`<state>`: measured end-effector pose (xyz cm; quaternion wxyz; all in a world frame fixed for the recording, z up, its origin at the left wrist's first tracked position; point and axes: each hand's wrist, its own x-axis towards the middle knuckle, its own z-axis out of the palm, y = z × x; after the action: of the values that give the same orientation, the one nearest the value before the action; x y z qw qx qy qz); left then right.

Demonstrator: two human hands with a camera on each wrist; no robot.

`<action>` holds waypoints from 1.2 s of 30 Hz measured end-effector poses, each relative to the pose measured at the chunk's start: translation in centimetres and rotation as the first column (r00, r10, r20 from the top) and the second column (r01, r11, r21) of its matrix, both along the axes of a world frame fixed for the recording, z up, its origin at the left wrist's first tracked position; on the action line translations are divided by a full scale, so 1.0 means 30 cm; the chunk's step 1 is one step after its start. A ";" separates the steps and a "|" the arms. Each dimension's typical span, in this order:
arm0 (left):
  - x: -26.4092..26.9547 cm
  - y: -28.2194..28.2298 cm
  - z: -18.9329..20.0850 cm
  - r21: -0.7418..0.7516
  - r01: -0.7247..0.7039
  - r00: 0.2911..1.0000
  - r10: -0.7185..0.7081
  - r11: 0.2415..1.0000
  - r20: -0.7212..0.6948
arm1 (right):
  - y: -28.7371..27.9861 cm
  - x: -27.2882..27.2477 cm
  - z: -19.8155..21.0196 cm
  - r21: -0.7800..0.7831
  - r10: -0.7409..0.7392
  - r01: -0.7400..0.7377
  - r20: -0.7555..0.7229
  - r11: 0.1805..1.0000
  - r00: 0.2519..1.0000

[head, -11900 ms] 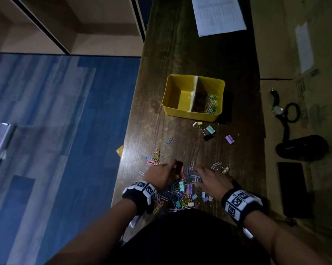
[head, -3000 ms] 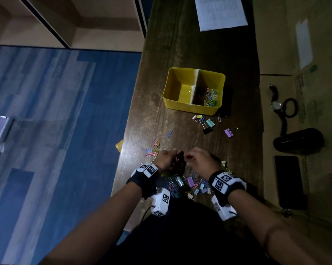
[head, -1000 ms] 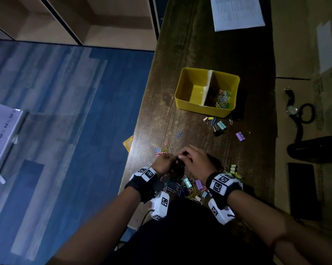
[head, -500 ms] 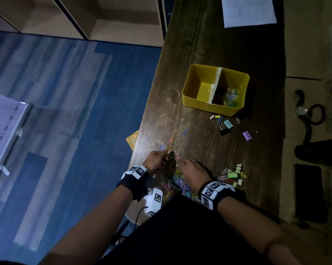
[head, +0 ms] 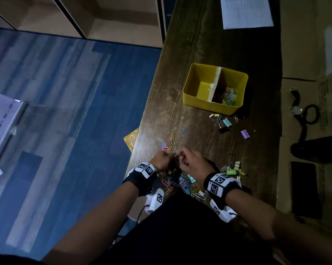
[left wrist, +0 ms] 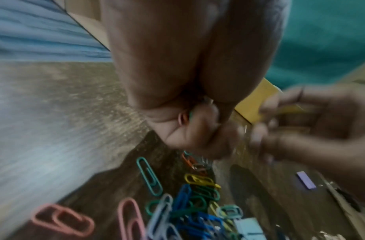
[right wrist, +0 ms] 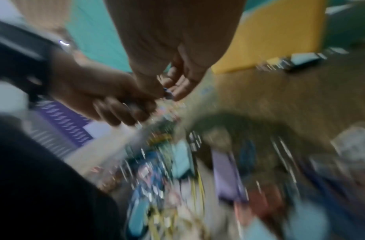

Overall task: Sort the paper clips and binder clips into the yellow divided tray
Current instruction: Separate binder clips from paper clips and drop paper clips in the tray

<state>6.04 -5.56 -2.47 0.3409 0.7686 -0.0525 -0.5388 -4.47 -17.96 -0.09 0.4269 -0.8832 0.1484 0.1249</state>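
Hands meet over the table near its front edge, just beyond the main clip pile. The left hand is curled into a fist around several paper clips; a pink one shows between its fingers in the left wrist view. It appears to serve as a holding hand, so that clips go to the tray in one batch. The right hand has its fingers bent toward the left fist and seems to pinch a small blue item; blur prevents confirmation.

The tray stands mid-table, toward the right edge. Its right compartment holds paper clips; its left compartment shows nothing. Binder clips lie loose just in front of the tray, more by the right wrist, presumably set aside for the left compartment. A few paper clips lie beyond the left hand, near the left edge.

Against the frame half a second earlier, the right hand has lifted off the pile and closed with the left; the left fist is unchanged. Tray contents match the earlier frames.
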 end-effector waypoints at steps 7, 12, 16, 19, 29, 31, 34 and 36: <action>-0.018 -0.009 -0.006 -0.030 -0.046 0.999 0.047 0.998 0.027 | 0.033 -0.002 -0.028 0.227 -0.126 0.106 0.078 0.968 0.989; 0.007 0.061 -0.036 0.022 -0.075 0.991 0.072 0.997 0.108 | 0.027 -0.042 -0.117 -0.233 0.374 -0.382 -0.081 0.894 0.924; 0.015 0.127 -0.050 0.050 -0.134 0.985 0.128 0.990 0.113 | 0.059 -0.072 -0.128 -0.362 0.507 -0.528 -0.158 0.768 0.847; 0.016 0.140 -0.051 0.062 -0.152 0.986 0.147 0.986 0.084 | 0.060 -0.072 -0.106 -0.381 0.537 -0.549 -0.149 0.744 0.831; 0.018 0.101 -0.038 0.042 -0.085 0.995 0.083 0.995 0.051 | 0.006 -0.031 -0.068 -0.058 0.013 -0.016 -0.049 0.998 0.999; 0.018 0.089 -0.032 0.012 -0.085 0.996 0.084 0.996 0.025 | -0.014 -0.020 -0.050 -0.052 -0.195 0.192 -0.044 0.980 0.980; 0.010 0.073 -0.022 -0.060 -0.186 0.978 0.178 0.981 -0.110 | -0.037 -0.006 -0.039 0.175 -0.386 0.396 -0.085 0.902 0.918; 0.000 0.058 -0.016 -0.081 -0.276 0.942 0.253 0.958 -0.222 | -0.049 0.008 -0.031 0.309 -0.412 0.437 -0.145 0.845 0.899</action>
<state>6.04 -3.82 -2.94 0.4562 0.6873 0.0575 -0.5623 -4.22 -19.42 -1.01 0.5816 -0.7379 0.3323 0.0828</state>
